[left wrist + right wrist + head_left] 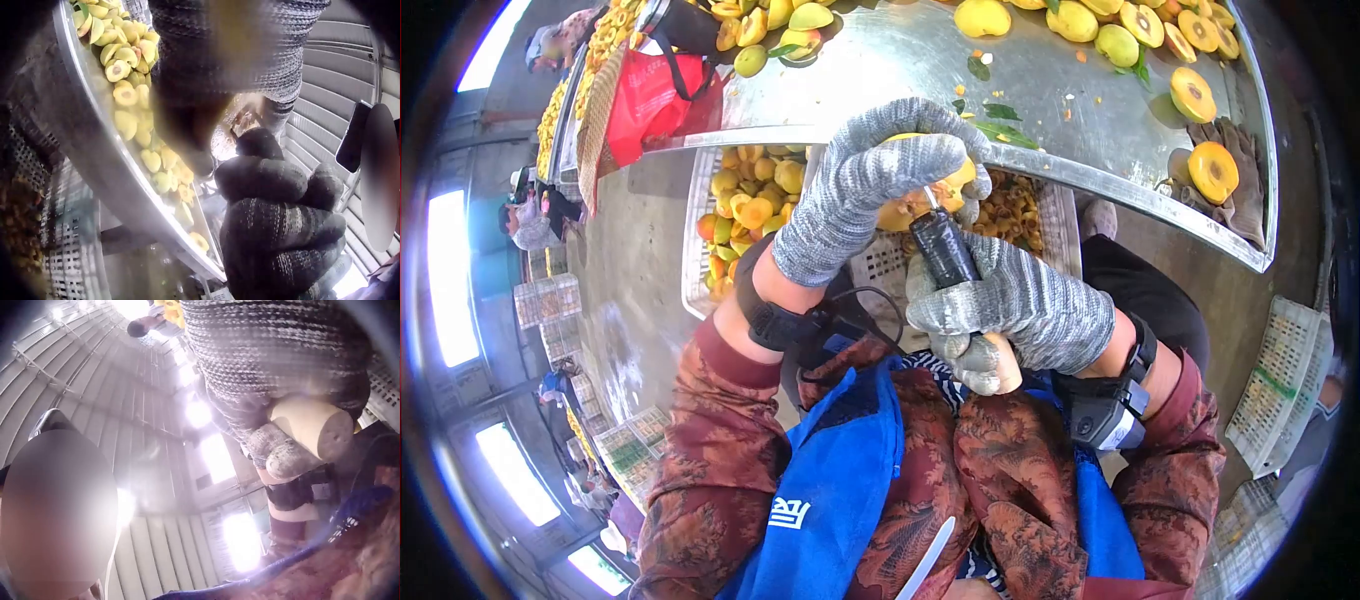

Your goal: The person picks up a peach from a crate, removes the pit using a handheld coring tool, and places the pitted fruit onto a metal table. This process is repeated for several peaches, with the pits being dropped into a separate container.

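In the head view the gloved left hand (870,185) curls round a yellow-orange fruit (955,184), above the crates and near the table edge. The gloved right hand (1020,305) grips a tool by its handle, which is wrapped in black tape (945,248) and has a pale wooden end (1003,362). A thin metal part of the tool meets the fruit; its tip is hidden. The right wrist view shows the wooden end (312,428) sticking out of the right hand (275,356). In the left wrist view, the left hand (231,50) is partly blurred, close to the right hand's curled fingers (281,231).
A metal table (880,60) holds halved fruits (1193,95), leaves and brown gloves (1245,180). Below its edge stand a crate of fruit (750,205) and a crate of small brown pieces (1012,210). A red bag (655,100) lies at the left; white crates (1280,385) stand at the right.
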Demonstrator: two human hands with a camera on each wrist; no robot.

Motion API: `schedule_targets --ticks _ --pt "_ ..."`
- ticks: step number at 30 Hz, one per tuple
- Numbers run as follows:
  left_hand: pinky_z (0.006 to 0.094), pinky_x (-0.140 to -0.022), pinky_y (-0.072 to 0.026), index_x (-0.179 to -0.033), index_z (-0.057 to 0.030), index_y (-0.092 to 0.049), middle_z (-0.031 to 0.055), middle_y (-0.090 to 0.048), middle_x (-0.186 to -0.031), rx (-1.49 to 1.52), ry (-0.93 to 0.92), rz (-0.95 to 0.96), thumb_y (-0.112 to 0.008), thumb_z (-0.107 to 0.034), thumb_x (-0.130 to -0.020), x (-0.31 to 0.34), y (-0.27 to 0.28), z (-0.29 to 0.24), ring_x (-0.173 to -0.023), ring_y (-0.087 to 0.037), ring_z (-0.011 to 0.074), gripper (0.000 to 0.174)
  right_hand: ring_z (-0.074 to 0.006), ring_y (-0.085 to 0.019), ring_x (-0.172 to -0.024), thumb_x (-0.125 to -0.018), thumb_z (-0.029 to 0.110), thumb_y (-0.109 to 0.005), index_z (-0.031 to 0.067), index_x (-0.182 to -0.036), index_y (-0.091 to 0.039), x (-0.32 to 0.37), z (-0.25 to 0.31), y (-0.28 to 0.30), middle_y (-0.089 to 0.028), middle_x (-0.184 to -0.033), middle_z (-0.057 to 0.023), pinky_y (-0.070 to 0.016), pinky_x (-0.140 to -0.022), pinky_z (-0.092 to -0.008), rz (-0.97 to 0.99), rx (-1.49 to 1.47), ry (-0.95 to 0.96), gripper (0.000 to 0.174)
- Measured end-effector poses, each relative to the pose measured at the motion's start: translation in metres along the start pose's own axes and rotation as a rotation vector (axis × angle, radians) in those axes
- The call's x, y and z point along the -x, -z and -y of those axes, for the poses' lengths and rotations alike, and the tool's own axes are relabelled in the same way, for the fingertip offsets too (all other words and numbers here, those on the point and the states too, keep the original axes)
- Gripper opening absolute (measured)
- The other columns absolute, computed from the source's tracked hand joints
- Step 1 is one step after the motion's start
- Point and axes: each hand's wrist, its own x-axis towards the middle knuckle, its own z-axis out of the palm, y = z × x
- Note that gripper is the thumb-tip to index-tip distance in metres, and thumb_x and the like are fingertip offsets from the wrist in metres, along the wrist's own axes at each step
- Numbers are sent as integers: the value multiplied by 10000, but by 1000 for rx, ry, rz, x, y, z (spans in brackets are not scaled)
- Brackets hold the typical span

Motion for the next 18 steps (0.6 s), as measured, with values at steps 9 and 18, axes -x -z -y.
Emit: schedule_targets --ticks 9,18 --pt "327 -607 -490 -969 42 -523 169 -586 -812 514 -68 -73 -446 -509 -784 5 -14 21 -680 -578 252 586 -104 -467 -435 -786 247 -621 30 -888 -522 1 0 6 -502 -624 -33 -392 -390 -239 99 -90 -24 259" --pt "302 -800 -473 -1055 21 -504 111 -601 -977 -699 -621 -472 -592 -148 -805 9 9 46 -867 -589 189 315 -318 -588 -672 -770 148 -596 -6 -1093 -456 -27 -9 14 -572 -768 -185 -469 -564 -375 -688 1521 358 385"
